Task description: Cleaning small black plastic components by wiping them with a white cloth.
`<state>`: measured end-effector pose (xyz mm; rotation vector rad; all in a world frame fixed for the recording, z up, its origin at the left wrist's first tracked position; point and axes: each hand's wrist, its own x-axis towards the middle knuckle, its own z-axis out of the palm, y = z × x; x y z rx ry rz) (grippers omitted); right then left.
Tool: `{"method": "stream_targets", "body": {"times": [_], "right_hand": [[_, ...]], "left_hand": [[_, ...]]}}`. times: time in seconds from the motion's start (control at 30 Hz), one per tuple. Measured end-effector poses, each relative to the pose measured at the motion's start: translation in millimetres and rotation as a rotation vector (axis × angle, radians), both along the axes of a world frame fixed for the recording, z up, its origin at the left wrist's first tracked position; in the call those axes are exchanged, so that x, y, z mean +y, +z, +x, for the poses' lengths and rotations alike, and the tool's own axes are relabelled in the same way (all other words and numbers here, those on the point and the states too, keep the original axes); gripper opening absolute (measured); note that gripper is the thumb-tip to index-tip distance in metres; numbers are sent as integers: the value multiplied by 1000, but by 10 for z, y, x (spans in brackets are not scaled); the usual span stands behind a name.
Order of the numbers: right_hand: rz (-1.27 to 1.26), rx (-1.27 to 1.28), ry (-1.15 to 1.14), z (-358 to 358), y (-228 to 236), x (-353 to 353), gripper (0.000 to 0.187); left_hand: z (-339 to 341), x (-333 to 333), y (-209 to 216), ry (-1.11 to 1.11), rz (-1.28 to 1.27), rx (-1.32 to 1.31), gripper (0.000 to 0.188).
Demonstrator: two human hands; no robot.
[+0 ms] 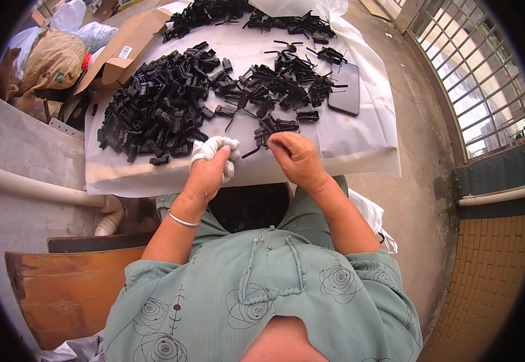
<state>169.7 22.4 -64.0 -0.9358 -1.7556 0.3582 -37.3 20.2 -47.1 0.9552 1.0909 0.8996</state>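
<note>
My left hand (pixel 207 174) is closed at the table's near edge, its fingers wrapped in or gripping a bunched white cloth (pixel 213 151), perhaps a glove. To its right, my right hand (pixel 300 160) has its fingers curled into a pinch; whatever they hold, if anything, is hidden. Just beyond the right fingertips lie small black plastic parts (pixel 279 125) with thin arms. A large heap of black plastic pieces (pixel 154 105) spreads over the table's left half. Looser black parts with thin arms (pixel 262 84) are scattered across the middle.
A white sheet covers the table (pixel 368 142). A dark smartphone (pixel 344 90) lies on its right side. More black parts (pixel 208 15) sit at the far edge. An open cardboard box (pixel 127 48) and bags (pixel 57 57) stand at left; a barred window (pixel 474 72) is at right.
</note>
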Motion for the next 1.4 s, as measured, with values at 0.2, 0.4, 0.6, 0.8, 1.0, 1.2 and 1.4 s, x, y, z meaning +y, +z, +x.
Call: {"method": "stream_targets", "body": {"times": [0.2,0.4,0.6,0.8,1.0,1.2,1.4], "right_hand": [[-680,618,270,83,204,-194,7],[-449,305,176,-99,112,-307,13],[47,-37,50,-172,527,-449,15],[-281,133,-17,-120,494,-391,15],[-328,26,208,-18,486,-371,19],[-499,145,134,-152,424,-411,28],[-527,244,126,-191,313,-408,24]], "left_hand": [[150,-73,172,-52,-210,-474,14],[317,-110,230,-116,36,-628,14],[429,-221,186,19,348,-136,24],[379,-336,339,-166,319,-197,30],[400,-320,338,-78,502,116,29],[459,-298,263,-18,868,441,29],[449,-313,258,-40,735,306,29]]}}
